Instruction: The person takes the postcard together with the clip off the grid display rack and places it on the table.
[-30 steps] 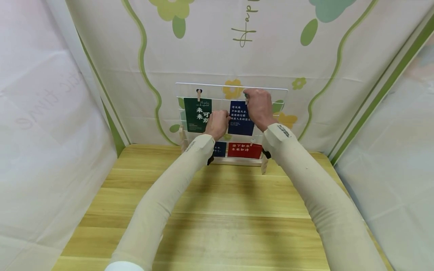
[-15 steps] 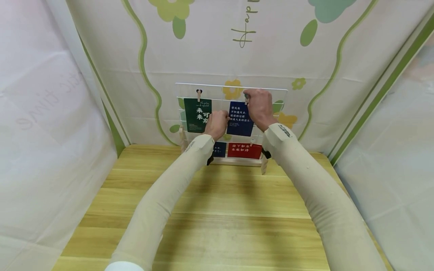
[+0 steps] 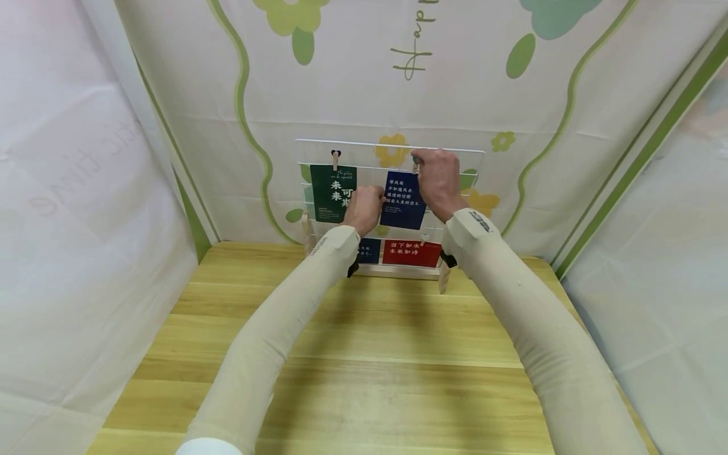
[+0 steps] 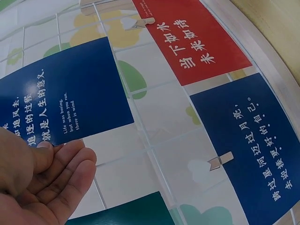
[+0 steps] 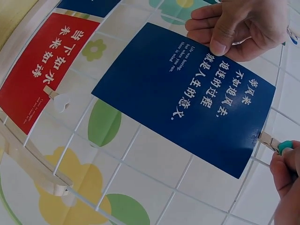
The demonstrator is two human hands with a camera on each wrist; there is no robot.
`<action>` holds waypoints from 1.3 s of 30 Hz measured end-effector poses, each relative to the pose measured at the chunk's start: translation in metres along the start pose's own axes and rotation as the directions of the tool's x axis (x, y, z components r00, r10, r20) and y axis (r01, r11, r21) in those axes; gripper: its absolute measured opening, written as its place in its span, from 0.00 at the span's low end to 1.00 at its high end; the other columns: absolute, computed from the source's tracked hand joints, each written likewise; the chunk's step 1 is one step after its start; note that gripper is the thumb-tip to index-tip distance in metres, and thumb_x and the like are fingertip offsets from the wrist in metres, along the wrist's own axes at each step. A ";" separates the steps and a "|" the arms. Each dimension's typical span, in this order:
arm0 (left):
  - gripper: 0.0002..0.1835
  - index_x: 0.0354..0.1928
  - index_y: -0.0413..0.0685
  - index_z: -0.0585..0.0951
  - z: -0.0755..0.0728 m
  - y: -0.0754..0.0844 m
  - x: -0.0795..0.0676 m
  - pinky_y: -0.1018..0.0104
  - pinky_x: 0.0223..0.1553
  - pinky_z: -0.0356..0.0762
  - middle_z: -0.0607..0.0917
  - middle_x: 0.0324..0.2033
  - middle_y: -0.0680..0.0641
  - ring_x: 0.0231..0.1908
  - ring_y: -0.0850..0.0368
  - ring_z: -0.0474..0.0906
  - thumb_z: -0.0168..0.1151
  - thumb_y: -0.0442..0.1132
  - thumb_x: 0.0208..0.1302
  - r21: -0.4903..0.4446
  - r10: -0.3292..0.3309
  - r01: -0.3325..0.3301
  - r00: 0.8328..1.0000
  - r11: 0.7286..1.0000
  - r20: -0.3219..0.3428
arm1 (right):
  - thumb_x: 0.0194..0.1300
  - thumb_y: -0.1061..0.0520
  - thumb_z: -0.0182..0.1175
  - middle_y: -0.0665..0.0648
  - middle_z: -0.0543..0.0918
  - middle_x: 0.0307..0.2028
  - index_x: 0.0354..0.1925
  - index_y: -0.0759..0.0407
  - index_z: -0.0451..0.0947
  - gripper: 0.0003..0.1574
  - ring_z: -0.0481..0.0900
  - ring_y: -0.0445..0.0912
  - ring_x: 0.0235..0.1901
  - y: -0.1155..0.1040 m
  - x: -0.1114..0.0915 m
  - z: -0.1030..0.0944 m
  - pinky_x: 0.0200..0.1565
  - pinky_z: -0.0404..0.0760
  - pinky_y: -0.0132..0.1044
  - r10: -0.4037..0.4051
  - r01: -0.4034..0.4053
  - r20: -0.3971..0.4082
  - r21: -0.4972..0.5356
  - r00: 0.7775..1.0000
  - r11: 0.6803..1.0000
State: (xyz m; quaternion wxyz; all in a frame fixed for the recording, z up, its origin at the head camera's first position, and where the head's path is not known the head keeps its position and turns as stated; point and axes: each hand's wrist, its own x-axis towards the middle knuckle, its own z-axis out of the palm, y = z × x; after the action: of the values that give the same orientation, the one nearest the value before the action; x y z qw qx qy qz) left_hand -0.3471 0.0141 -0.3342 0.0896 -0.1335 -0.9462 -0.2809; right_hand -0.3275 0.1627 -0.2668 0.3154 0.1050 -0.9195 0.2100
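Observation:
A dark blue card with white writing lies against the upper right of a white wire grid rack. My left hand pinches the card's left edge between thumb and fingers. At its top edge, my right hand pinches a small wooden clothespin with a teal ornament. The clothespin's tip meets the card's edge in the right wrist view; whether it also grips the wire is unclear. In the head view the card tilts slightly, and the right hand covers part of its upper right.
A green card hangs at upper left from a clothespin. Below are a red card and another blue card, each with a clothespin. The rack's wooden base stands at the back of the wooden table, near the printed cloth.
The blue card has dropped slightly and tilted, its lower end swinging a little left. Both hands keep nearly the same places and still pinch the card and the clothespin.

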 end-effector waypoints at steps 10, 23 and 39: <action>0.13 0.47 0.46 0.85 0.001 0.000 0.000 0.64 0.37 0.82 0.88 0.41 0.46 0.35 0.57 0.81 0.52 0.41 0.75 0.030 0.011 -0.011 1.000 0.999 0.000 | 0.75 0.63 0.49 0.64 0.87 0.47 0.51 0.63 0.83 0.17 0.86 0.57 0.46 0.002 -0.005 -0.004 0.51 0.84 0.46 -0.041 0.040 -0.037 -0.026 0.998 0.999; 0.12 0.47 0.46 0.85 -0.001 -0.009 0.000 0.64 0.39 0.81 0.86 0.40 0.47 0.36 0.56 0.78 0.52 0.39 0.75 0.011 0.027 -0.028 0.999 1.000 0.039 | 0.72 0.68 0.49 0.65 0.87 0.43 0.47 0.65 0.84 0.16 0.87 0.58 0.43 0.008 -0.006 -0.006 0.49 0.85 0.46 -0.074 0.077 -0.076 0.025 0.994 0.997; 0.13 0.34 0.43 0.80 -0.011 -0.030 -0.005 0.67 0.24 0.66 0.78 0.27 0.47 0.28 0.54 0.72 0.49 0.38 0.76 -0.046 0.040 -0.033 0.986 0.998 0.165 | 0.72 0.66 0.52 0.66 0.88 0.41 0.46 0.65 0.84 0.14 0.87 0.59 0.40 0.014 -0.014 -0.002 0.47 0.85 0.48 -0.070 0.073 -0.060 0.043 0.996 0.996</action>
State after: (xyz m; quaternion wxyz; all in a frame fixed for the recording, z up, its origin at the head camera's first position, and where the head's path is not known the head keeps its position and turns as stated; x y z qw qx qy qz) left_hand -0.3508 -0.0169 -0.3416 0.0131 -0.1757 -0.9415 -0.2874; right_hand -0.3198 0.1770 -0.2784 0.3471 0.1387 -0.9004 0.2225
